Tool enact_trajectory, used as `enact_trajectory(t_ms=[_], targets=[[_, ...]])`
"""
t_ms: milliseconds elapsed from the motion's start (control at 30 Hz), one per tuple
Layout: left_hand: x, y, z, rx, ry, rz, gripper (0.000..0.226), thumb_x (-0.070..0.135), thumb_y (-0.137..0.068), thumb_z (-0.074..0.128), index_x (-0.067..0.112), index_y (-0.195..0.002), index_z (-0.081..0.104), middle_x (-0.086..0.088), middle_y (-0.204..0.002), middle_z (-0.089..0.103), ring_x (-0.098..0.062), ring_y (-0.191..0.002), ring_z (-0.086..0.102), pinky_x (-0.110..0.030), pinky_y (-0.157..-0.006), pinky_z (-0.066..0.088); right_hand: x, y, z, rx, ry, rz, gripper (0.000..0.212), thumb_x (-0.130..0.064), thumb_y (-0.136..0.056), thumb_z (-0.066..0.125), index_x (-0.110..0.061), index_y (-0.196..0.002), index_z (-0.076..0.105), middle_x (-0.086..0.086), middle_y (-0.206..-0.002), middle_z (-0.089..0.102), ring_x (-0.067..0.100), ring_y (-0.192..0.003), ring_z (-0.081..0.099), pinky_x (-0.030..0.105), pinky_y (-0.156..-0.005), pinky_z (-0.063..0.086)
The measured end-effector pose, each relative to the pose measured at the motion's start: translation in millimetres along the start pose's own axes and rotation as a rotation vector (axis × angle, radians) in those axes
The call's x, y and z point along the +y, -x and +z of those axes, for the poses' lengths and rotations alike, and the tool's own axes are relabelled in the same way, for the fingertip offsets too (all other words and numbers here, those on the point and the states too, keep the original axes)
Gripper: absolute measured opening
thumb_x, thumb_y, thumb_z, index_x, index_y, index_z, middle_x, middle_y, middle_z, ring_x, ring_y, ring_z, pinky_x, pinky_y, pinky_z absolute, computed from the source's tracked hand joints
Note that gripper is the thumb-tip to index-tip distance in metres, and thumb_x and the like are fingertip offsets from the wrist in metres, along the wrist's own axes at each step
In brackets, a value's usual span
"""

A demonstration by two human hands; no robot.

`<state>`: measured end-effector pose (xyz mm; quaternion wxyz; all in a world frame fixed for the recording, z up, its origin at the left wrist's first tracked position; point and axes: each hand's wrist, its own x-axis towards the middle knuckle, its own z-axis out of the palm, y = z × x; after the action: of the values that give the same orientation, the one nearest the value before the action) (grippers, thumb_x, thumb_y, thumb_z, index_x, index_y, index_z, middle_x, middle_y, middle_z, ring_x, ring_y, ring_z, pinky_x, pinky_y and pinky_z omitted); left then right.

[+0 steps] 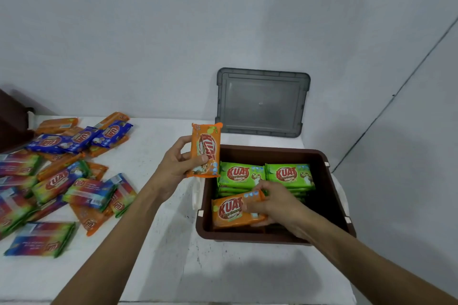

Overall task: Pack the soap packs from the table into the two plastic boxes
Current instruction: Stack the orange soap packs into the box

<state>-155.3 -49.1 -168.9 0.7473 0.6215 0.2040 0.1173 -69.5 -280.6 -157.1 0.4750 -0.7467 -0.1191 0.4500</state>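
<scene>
A brown plastic box (333, 181) stands on the white table at the right. Inside it, two stacks of green soap packs (241, 174) lie side by side along the far wall. My right hand (277, 203) reaches into the box and grips an orange soap pack (229, 210) lying flat at the near left. My left hand (177, 164) holds another orange soap pack (205, 150) upright just left of the box's far left corner. Several loose packs (59, 176), orange, blue and rainbow-coloured, lie scattered on the table's left side.
A grey box lid (262, 103) leans against the white wall behind the brown box. Part of a dark brown container (12, 121) shows at the far left edge. The table (161, 242) ends close to the box's right side.
</scene>
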Motion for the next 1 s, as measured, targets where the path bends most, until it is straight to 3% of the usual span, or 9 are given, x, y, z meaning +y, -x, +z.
enact_trajectory(t_ms=[167,233,333,467,533,667,767,1000], targets=[[-1,-3,5,0.024,0.003,0.001,0.041,0.008,-0.083,0.07,0.023,-0.117,0.053,-0.001,-0.098,0.076,-0.022,-0.089,0.073,-0.028,-0.07,0.059,0,-1,-1,0.218,0.881,-0.155,0.049,-0.058,-0.073,0.076,-0.019,-0.098,0.059,-0.001,-0.098,0.065,0.016,-0.085,0.064,0.038,-0.068,0.057],[-2,-3,8,0.035,0.005,0.006,0.041,0.008,-0.082,0.071,0.021,-0.116,0.054,-0.003,-0.098,0.076,-0.024,-0.09,0.073,-0.031,-0.074,0.059,0,0,-1,0.283,1.026,-0.177,0.054,-0.068,-0.072,0.069,-0.022,-0.097,0.057,-0.002,-0.097,0.064,0.017,-0.087,0.06,0.033,-0.068,0.05],[-3,-4,11,0.06,-0.012,0.023,0.046,0.009,-0.079,0.074,0.02,-0.119,0.056,-0.005,-0.101,0.074,-0.025,-0.094,0.072,-0.037,-0.084,0.058,-3,1,-3,0.258,1.056,-0.17,0.055,-0.071,-0.075,0.064,-0.024,-0.102,0.055,-0.003,-0.1,0.063,0.017,-0.087,0.057,0.031,-0.065,0.043],[1,-5,17,0.083,-0.06,0.042,0.041,0.009,-0.078,0.076,0.021,-0.113,0.058,-0.004,-0.104,0.072,-0.022,-0.095,0.071,-0.032,-0.081,0.059,-9,-1,-13,0.304,0.98,-0.222,0.046,-0.068,-0.081,0.06,-0.026,-0.099,0.058,-0.008,-0.073,0.059,0.008,-0.066,0.057,0.026,-0.052,0.037],[3,-5,21,0.09,-0.088,0.066,0.039,0.012,-0.078,0.076,0.024,-0.11,0.057,-0.001,-0.102,0.072,-0.018,-0.092,0.072,-0.028,-0.074,0.059,-14,-5,-18,0.303,0.823,-0.303,0.039,-0.063,-0.085,0.059,-0.026,-0.096,0.059,-0.007,-0.066,0.061,0.006,-0.059,0.06,0.027,-0.052,0.045],[9,-3,33,0.095,-0.102,0.123,0.029,0.023,-0.086,0.069,0.019,-0.113,0.062,-0.005,-0.101,0.073,-0.02,-0.094,0.072,-0.034,-0.073,0.06,-25,-7,-18,0.185,0.268,-0.352,0.037,-0.049,-0.088,0.065,-0.021,-0.112,0.061,0.003,-0.093,0.071,0.014,-0.072,0.071,0.031,-0.058,0.059],[10,-2,45,0.038,-0.139,0.111,0.026,0.024,-0.088,0.067,0.016,-0.112,0.062,-0.009,-0.103,0.072,-0.022,-0.094,0.072,-0.034,-0.068,0.061,-30,-8,-15,0.108,0.02,-0.305,0.036,-0.036,-0.089,0.069,-0.017,-0.118,0.062,0.005,-0.105,0.071,0.016,-0.083,0.074,0.032,-0.065,0.061],[8,-1,59,-0.061,-0.306,0.158,0.016,0.023,-0.089,0.068,0.016,-0.102,0.061,-0.001,-0.095,0.073,-0.014,-0.087,0.072,-0.028,-0.066,0.059,-28,-5,-47,0.034,0.034,-0.302,0.027,-0.022,-0.087,0.073,-0.008,-0.109,0.065,0.006,-0.101,0.075,0.021,-0.087,0.074,0.033,-0.066,0.06]])
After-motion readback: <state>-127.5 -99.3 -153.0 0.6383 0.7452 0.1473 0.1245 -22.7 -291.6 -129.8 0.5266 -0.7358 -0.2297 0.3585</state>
